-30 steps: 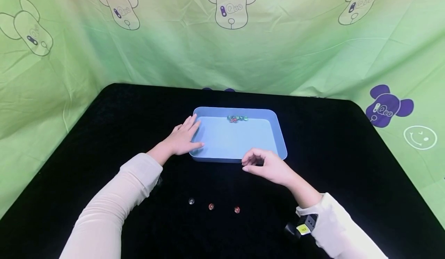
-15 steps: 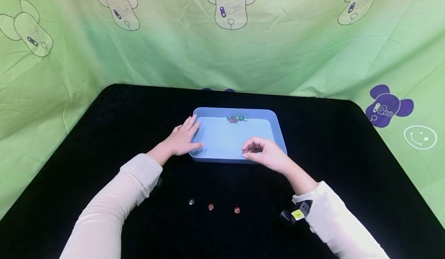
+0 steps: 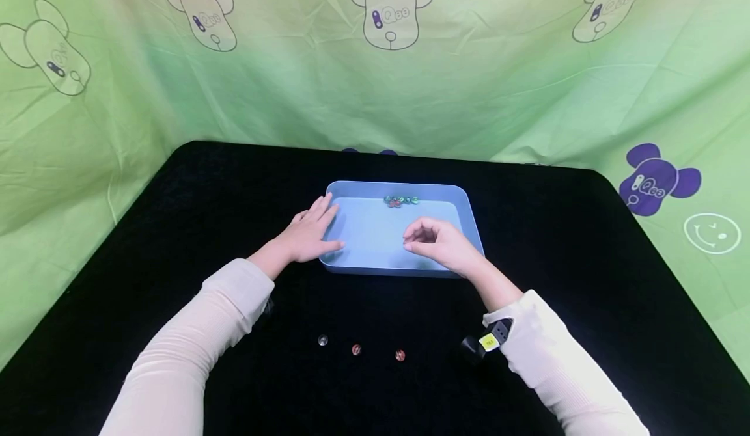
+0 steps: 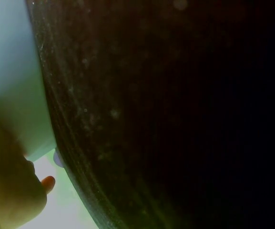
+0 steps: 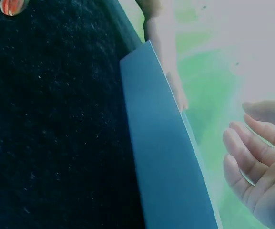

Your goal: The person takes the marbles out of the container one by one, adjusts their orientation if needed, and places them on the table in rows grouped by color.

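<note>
Your right hand (image 3: 442, 244) has moved forward from the near edge of the blue tray (image 3: 369, 237) to above its inside, while your left hand (image 3: 305, 235) has stayed put. Your right grip is curled, thumb near the index fingertip, the shape suited to something small; no view shows what lies between them, so I cannot tell whether you have hold of anything. Your left grip is spread, holding nothing, its straight fingers resting along the tray's left side, probably to steady it. Inside, green and reddish marbles (image 3: 401, 200) lie bunched along the far wall, which likely stops them rolling off. Between you and the tray, on the black surface (image 3: 527, 228), sit 1 clear marble (image 3: 323, 340) and 2 orange-red marbles (image 3: 400, 355) in a loose row; the gaps leave finger room around each, and the soft-looking covering probably keeps them from rolling.
</note>
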`<action>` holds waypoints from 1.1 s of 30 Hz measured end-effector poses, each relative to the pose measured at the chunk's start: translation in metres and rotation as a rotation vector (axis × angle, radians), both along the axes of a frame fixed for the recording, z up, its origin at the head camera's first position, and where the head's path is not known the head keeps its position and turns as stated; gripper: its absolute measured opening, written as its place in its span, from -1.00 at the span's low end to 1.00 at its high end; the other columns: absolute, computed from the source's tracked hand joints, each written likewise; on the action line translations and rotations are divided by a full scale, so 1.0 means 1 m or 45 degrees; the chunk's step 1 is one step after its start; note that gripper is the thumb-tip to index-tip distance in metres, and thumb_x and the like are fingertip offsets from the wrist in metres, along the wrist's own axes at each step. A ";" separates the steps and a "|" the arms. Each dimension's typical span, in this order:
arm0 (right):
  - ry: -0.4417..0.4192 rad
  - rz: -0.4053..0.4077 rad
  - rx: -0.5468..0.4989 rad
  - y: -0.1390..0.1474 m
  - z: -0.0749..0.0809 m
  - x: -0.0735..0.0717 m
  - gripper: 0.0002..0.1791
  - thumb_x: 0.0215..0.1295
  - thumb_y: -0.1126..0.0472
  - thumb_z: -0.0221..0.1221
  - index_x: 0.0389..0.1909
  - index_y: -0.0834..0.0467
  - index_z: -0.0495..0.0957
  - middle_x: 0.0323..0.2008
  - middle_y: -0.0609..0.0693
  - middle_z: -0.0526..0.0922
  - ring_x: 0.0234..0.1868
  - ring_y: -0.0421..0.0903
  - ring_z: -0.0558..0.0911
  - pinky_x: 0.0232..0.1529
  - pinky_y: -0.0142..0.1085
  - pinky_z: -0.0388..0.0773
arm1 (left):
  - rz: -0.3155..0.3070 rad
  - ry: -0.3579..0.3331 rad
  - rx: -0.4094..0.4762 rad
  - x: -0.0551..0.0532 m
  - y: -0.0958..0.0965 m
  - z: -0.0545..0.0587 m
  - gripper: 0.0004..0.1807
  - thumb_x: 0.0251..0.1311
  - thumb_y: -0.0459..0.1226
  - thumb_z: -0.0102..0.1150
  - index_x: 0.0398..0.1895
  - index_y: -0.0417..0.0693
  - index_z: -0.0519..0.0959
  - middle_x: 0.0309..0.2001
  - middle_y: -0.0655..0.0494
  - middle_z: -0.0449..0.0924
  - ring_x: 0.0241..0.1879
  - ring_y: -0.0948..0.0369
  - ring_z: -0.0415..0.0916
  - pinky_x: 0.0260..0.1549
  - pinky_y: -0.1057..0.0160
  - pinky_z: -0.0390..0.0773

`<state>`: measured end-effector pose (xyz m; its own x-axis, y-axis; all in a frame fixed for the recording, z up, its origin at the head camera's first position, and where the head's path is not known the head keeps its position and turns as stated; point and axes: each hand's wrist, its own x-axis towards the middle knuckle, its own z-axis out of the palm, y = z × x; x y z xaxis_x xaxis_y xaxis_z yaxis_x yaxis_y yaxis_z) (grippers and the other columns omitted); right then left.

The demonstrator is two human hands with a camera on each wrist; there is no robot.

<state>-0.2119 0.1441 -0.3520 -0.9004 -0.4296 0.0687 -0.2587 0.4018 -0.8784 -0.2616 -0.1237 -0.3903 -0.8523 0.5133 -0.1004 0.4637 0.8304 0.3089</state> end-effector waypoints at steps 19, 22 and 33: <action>0.013 -0.132 0.035 0.000 -0.004 -0.026 -0.79 0.04 0.36 0.15 -0.30 0.40 0.46 -0.38 0.11 0.52 -0.34 -0.10 0.48 -0.33 -0.36 0.41 | -0.002 -0.006 -0.017 0.001 -0.001 0.002 -0.11 0.08 0.16 -0.13 0.33 -0.11 -0.18 0.34 0.02 -0.44 0.28 0.13 -0.48 0.12 -0.02 -0.14; 0.014 -0.153 0.053 0.000 -0.005 -0.029 -0.78 0.04 0.35 0.15 -0.29 0.39 0.46 -0.38 0.10 0.52 -0.34 -0.09 0.48 -0.32 -0.35 0.41 | -0.005 -0.006 -0.019 0.001 0.000 0.002 -0.12 0.08 0.16 -0.13 0.33 -0.11 -0.18 0.33 0.02 -0.44 0.28 0.12 -0.47 0.12 -0.02 -0.14; 0.021 -0.230 0.134 -0.001 -0.006 -0.043 -0.79 0.05 0.28 0.16 -0.29 0.31 0.48 -0.36 0.10 0.54 -0.32 -0.07 0.49 -0.31 -0.30 0.39 | 0.001 -0.016 -0.011 0.001 -0.001 0.002 -0.12 0.08 0.15 -0.14 0.33 -0.11 -0.18 0.33 0.02 -0.44 0.28 0.15 -0.50 0.12 -0.03 -0.14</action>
<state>-0.2547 0.1428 -0.3583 -0.9626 -0.2666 0.0478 -0.1883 0.5321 -0.8255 -0.2603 -0.1242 -0.3881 -0.8513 0.5117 -0.1158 0.4591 0.8335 0.3074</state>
